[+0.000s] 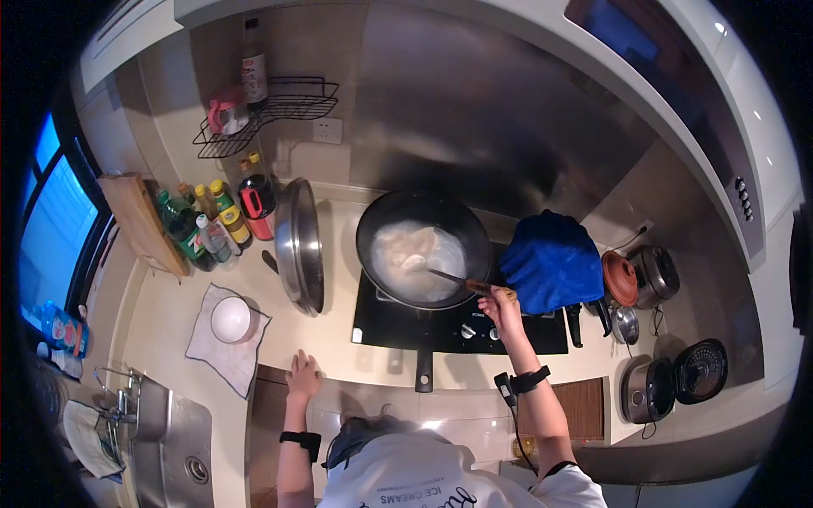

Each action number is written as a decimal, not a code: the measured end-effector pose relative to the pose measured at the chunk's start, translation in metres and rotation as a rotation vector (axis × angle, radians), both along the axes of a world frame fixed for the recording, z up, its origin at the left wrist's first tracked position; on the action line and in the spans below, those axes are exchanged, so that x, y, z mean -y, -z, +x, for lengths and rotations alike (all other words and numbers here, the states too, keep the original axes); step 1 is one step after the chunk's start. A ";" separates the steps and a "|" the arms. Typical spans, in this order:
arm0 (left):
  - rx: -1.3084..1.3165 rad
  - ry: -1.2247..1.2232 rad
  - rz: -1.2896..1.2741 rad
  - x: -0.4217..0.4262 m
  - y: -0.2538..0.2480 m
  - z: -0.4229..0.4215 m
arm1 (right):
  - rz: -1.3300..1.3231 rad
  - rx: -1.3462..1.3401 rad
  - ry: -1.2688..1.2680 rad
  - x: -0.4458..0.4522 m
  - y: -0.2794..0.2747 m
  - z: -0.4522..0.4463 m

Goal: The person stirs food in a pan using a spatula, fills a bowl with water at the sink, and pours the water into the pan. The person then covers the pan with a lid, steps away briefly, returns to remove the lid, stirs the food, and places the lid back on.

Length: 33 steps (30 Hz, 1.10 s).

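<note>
My right hand is closed around the wooden handle of a ladle. Its metal shaft runs left into a black wok on the stove, and its head is partly lost in cloudy white liquid. A pale mass lies in that liquid; I cannot tell what it is. The wok's long handle points toward me. At the counter's front edge, my left hand is open with fingers apart, holding nothing. Nearest to it are a white bowl on a cloth and a domed metal lid standing on edge.
Several bottles and a cutting board stand at left, above a sink. Right of the wok, a blue cloth covers something on the stove. Farther right are a clay pot and a small cooker.
</note>
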<state>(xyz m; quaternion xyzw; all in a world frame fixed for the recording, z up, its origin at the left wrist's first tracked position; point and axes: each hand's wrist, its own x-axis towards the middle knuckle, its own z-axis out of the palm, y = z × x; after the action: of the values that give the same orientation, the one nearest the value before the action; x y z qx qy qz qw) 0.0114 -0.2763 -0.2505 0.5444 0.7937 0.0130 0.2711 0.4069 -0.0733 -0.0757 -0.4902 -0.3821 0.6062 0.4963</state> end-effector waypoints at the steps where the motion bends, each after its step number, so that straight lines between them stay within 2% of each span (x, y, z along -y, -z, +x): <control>1: 0.010 -0.005 -0.004 0.001 -0.002 0.000 | -0.015 -0.011 0.010 0.001 0.001 -0.002; 4: 0.029 -0.009 -0.010 0.002 -0.012 0.002 | 0.019 -0.024 0.019 0.006 -0.001 -0.005; 7: 0.041 -0.009 0.001 0.002 -0.011 0.001 | 0.161 0.033 0.054 0.014 -0.005 -0.008; 13: 0.004 -0.007 0.016 0.002 0.000 0.005 | 0.437 0.253 -0.070 0.043 -0.027 -0.007; 22: -0.115 0.041 0.023 -0.005 0.016 0.011 | 0.606 0.427 -0.018 0.086 -0.043 0.004; 25: -0.105 0.044 0.022 -0.005 0.010 0.011 | 0.740 0.628 0.030 0.099 -0.047 0.007; 33: -0.109 0.035 0.028 -0.004 0.011 0.013 | 0.654 0.534 0.063 0.115 -0.043 0.017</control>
<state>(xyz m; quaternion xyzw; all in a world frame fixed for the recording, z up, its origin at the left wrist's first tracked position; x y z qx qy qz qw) 0.0242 -0.2719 -0.2614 0.5617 0.7975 -0.0103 0.2199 0.4235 -0.1881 -0.0323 -0.4582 -0.6544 0.2891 0.5275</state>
